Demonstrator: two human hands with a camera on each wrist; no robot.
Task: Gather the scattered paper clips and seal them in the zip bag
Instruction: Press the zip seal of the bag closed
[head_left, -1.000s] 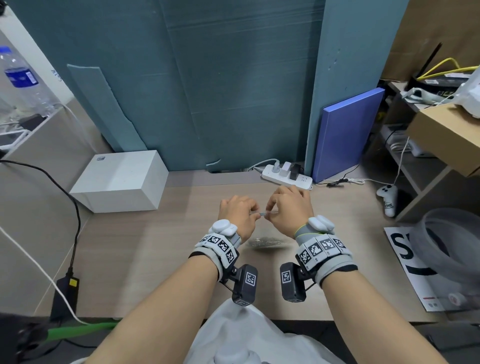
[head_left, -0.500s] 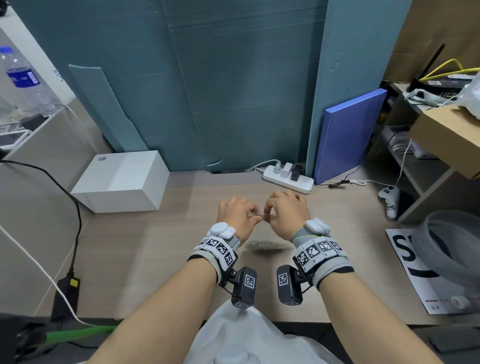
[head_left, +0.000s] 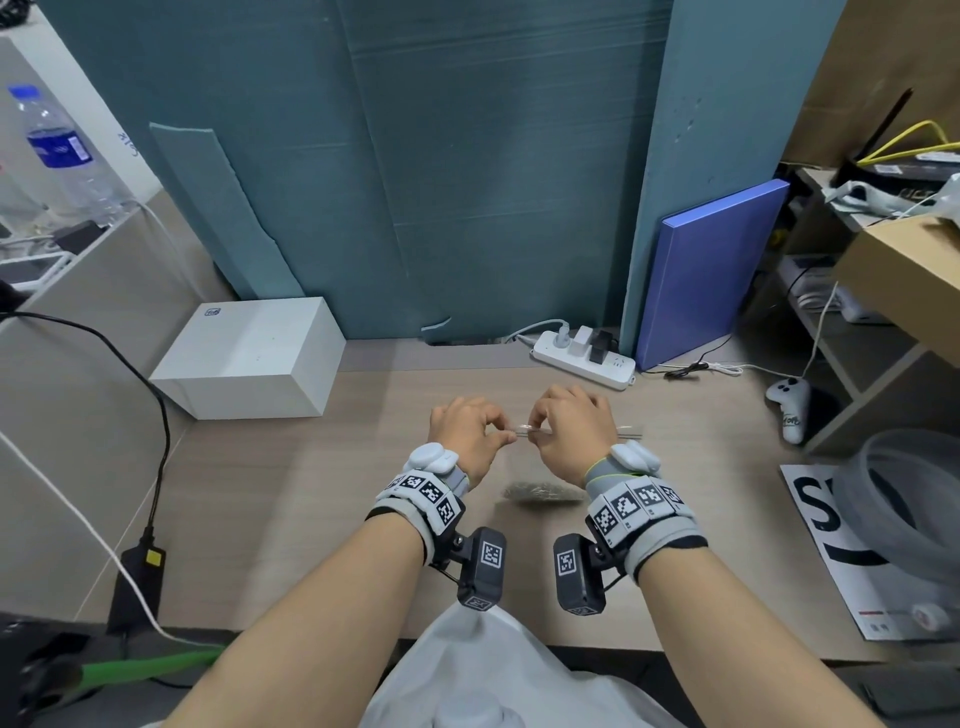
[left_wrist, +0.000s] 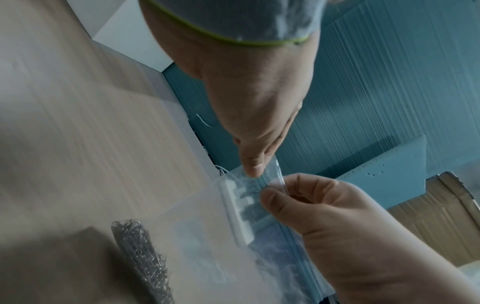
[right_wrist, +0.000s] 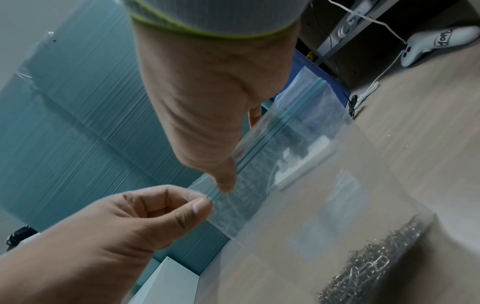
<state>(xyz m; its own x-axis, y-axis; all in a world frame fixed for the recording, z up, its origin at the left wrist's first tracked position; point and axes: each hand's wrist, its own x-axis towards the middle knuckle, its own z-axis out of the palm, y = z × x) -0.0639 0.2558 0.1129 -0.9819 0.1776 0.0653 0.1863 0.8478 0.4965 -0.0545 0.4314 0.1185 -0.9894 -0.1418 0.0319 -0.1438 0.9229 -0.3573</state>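
A clear zip bag (head_left: 522, 430) hangs above the wooden table (head_left: 311, 493), with a heap of silver paper clips (head_left: 543, 491) in its bottom. My left hand (head_left: 506, 436) pinches the zip strip from the left. Close beside it, my right hand (head_left: 535, 432) pinches the same strip with thumb and forefinger. In the left wrist view my left hand (left_wrist: 253, 170) and right hand (left_wrist: 270, 195) meet on the bag (left_wrist: 207, 236), above the clips (left_wrist: 140, 253). The right wrist view shows the right hand (right_wrist: 226, 185), the left hand (right_wrist: 205, 202), the bag (right_wrist: 311, 195) and the clips (right_wrist: 369, 265).
A white box (head_left: 249, 358) stands at the back left of the table. At the back sits a power strip (head_left: 584, 358), with a blue board (head_left: 711, 270) leaning beside it. A white controller (head_left: 789, 408) lies at the right, and black and white cables (head_left: 150, 467) run down the left side.
Both hands keep their pinch on the bag's zip strip and have shifted only slightly. The bag with the clips hangs in about the same place.
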